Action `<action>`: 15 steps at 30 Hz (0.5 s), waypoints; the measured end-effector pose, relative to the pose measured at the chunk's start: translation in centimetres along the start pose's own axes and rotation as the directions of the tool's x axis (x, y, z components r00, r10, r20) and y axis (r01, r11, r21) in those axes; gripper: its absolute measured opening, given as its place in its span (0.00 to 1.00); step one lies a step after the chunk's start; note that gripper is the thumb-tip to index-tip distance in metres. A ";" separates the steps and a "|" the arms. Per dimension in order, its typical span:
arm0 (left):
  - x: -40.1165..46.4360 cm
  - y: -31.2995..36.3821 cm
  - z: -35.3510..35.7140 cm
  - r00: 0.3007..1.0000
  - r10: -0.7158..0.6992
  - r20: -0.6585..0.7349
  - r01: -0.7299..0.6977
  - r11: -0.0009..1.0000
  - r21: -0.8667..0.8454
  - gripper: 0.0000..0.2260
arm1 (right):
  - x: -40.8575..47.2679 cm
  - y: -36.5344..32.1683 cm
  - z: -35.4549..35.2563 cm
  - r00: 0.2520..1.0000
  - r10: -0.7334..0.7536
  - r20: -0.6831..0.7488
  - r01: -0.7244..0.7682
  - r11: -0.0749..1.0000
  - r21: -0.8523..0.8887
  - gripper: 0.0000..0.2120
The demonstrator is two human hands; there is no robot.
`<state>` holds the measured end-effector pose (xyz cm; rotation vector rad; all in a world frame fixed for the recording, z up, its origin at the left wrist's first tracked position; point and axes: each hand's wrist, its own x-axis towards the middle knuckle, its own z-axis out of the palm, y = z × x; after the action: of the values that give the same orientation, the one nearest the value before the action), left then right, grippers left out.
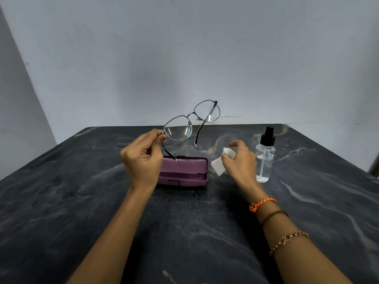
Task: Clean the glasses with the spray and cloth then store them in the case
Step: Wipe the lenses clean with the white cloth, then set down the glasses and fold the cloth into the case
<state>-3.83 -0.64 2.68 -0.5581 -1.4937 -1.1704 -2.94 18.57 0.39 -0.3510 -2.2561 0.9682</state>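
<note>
My left hand [143, 158] pinches the thin dark-framed glasses [189, 116] at their left hinge and holds them up, tilted, above the table with both temples unfolded. A closed purple case [184, 171] lies on the table just right of that hand, below the glasses. My right hand [240, 158] grips a small white cloth [220, 166] right of the case, low over the table. The clear spray bottle [265, 158] with a black pump top stands upright just right of my right hand.
The dark marbled table [82, 201] reaches to a grey wall behind, with its far edge just behind the glasses. Its right edge falls away past the bottle. Bracelets circle my right wrist.
</note>
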 end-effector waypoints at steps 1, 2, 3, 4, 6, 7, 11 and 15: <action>0.0 0.0 0.0 1.000 0.000 0.000 0.000 1.000 -0.001 0.06 | 0.0 0.0 0.0 1.000 0.005 0.016 -0.005 1.000 -0.014 0.19; 0.0 -0.1 0.0 1.000 0.001 -0.001 -0.001 1.000 -0.005 0.07 | -0.1 0.1 0.1 0.999 0.013 0.039 -0.012 0.999 -0.032 0.19; -0.1 -0.1 0.0 1.000 0.000 -0.003 0.000 1.000 -0.012 0.08 | -0.2 0.1 0.1 0.997 0.021 0.068 -0.017 0.998 -0.058 0.20; -0.1 -0.1 0.0 1.000 -0.002 -0.005 0.002 1.000 -0.022 0.09 | -0.3 0.2 0.1 0.995 0.025 0.095 -0.015 0.995 -0.096 0.21; 0.0 -0.1 0.0 1.000 -0.004 -0.006 0.004 0.999 -0.043 0.09 | -0.6 0.4 0.1 0.990 0.020 0.137 0.008 0.980 -0.197 0.22; 0.0 -0.2 0.0 1.000 -0.002 -0.003 0.002 0.999 -0.048 0.09 | -0.8 0.5 0.2 0.988 0.015 0.156 0.023 0.970 -0.240 0.22; -0.1 -0.1 0.0 1.000 0.000 0.012 0.000 0.999 -0.051 0.09 | -1.2 0.6 0.8 0.973 0.002 0.232 0.087 0.924 -0.371 0.21; -0.2 0.0 0.1 1.000 -0.005 0.019 0.006 0.999 -0.050 0.09 | -1.2 0.6 0.9 0.968 -0.056 0.246 0.167 0.873 -0.458 0.18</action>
<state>-3.83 -0.52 2.51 -0.6012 -1.4862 -1.2128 -2.61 17.99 -1.07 -0.3253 -2.6839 0.3916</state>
